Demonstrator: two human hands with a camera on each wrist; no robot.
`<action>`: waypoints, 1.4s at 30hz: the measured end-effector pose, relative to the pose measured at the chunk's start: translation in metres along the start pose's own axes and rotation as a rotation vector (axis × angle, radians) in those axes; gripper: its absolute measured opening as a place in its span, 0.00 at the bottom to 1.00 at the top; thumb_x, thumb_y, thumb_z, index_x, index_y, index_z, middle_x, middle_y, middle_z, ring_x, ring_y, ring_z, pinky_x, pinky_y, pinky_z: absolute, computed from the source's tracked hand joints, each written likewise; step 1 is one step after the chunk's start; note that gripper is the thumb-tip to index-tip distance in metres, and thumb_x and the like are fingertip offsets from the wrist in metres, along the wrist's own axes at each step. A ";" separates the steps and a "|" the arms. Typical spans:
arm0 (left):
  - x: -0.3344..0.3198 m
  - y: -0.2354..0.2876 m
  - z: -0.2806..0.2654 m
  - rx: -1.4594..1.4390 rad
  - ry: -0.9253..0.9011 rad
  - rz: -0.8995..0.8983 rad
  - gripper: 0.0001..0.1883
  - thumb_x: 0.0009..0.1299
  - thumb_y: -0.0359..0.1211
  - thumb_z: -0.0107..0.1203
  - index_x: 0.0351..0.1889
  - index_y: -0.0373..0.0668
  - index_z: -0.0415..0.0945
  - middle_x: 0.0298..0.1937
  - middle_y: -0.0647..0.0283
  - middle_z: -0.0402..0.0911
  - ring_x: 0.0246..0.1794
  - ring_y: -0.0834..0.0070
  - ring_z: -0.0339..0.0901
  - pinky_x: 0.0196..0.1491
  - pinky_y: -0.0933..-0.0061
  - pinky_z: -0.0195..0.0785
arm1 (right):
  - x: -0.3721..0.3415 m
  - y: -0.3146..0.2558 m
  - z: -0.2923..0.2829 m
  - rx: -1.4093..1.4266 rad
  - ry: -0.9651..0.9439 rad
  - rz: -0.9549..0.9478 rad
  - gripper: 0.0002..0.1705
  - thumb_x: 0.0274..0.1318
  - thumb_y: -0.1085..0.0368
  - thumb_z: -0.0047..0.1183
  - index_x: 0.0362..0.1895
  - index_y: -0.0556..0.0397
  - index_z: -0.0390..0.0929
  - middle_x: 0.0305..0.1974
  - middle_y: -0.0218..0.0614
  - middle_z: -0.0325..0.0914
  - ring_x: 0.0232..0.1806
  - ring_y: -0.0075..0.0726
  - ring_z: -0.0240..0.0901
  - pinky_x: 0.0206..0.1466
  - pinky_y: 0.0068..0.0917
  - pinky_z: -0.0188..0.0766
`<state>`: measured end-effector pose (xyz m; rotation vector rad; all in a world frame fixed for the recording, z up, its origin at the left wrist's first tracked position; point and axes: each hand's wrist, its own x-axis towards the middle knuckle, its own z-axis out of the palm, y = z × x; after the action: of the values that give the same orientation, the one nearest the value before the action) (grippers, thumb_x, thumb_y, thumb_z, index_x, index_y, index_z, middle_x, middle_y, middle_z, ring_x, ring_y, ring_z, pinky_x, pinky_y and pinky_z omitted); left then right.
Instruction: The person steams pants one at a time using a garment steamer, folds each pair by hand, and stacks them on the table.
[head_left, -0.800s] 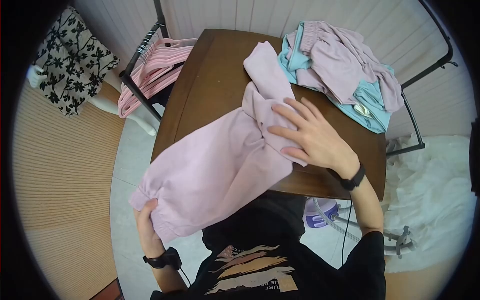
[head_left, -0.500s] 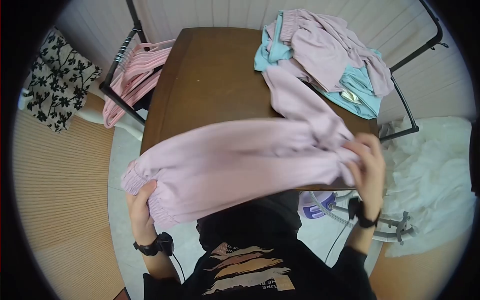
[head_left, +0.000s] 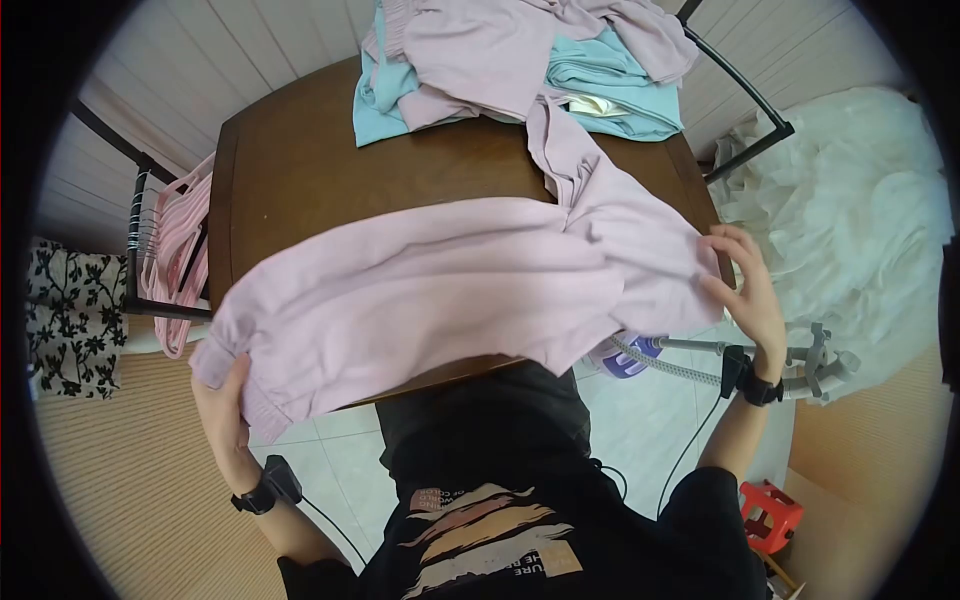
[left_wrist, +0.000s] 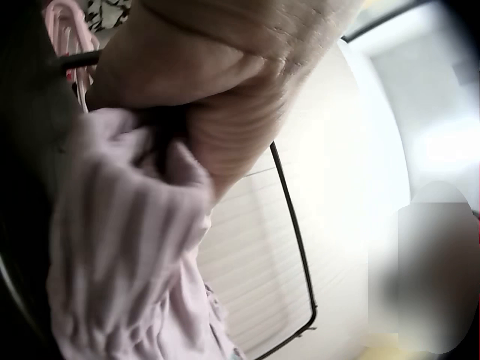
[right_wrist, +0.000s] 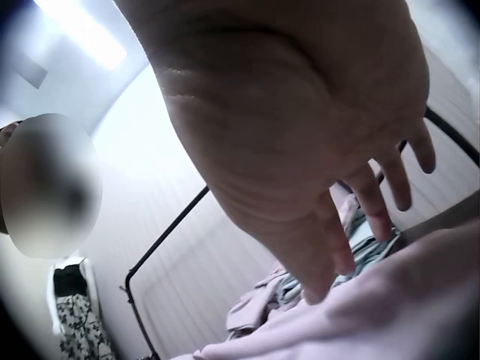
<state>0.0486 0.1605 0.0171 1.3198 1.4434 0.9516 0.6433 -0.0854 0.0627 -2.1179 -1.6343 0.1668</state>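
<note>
A pale pink garment (head_left: 430, 290) with a gathered elastic band (head_left: 265, 410) stretches across the front of the brown table (head_left: 290, 170), part of it hanging past the front edge. At the band end, my left hand (head_left: 225, 405) grips the cloth, thumb on top and the other fingers hidden beneath. The left wrist view shows the ribbed band (left_wrist: 127, 247) bunched at that hand. My right hand (head_left: 748, 290) is at the garment's other end, fingers spread and fingertips right at its edge. From the right wrist, its fingers (right_wrist: 367, 199) look loosely extended over the pink cloth (right_wrist: 390, 300).
Pink clothes (head_left: 480, 50) and turquoise clothes (head_left: 610, 85) lie piled at the table's back. Pink hangers (head_left: 180, 240) hang from a black rack (head_left: 128, 145) at left. White ruffled fabric (head_left: 830, 220) and a purple-and-white appliance (head_left: 630, 358) with a hose are on the right.
My right hand has swung from lying flat on the cloth out to the right, drawing the garment wider, then loosened. The left hand keeps its grip. The head view has shifted.
</note>
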 end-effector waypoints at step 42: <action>-0.132 0.135 0.132 -0.953 -0.358 0.745 0.17 0.76 0.31 0.62 0.44 0.42 0.60 0.38 0.47 0.77 0.28 0.58 0.80 0.32 0.61 0.80 | -0.113 0.018 -0.330 -0.480 0.674 -0.159 0.30 0.66 0.41 0.49 0.46 0.57 0.81 0.39 0.38 0.79 0.40 0.37 0.74 0.47 0.36 0.70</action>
<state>0.2114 0.0405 0.1280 1.1611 0.0865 1.5124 0.7472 -0.2876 0.3275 -2.0074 -1.4883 -0.9699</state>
